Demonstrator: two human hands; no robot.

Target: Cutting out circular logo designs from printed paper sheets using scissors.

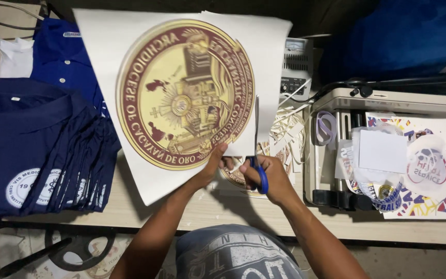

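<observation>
Item: your left hand (210, 168) pinching the printed sheet (181, 93), right hand (269, 178) working blue scissors (258, 155) up the round emblem's right edge, most outline uncut

Left fingers (222, 155) behind the white printed sheet (130, 155); scissors (257, 155) handle partly inside the right hand (269, 175).

Large sheet (181, 93): smooth paper, slight sheen, round gold-maroon print. Scissors (257, 155): bright metal blades, glossy blue plastic handles. Stacked shirts (42, 144), left: matt navy cloth. Table (223, 212): pale matt wood. Machine (336, 150), right: cream plastic casing, smooth.
</observation>
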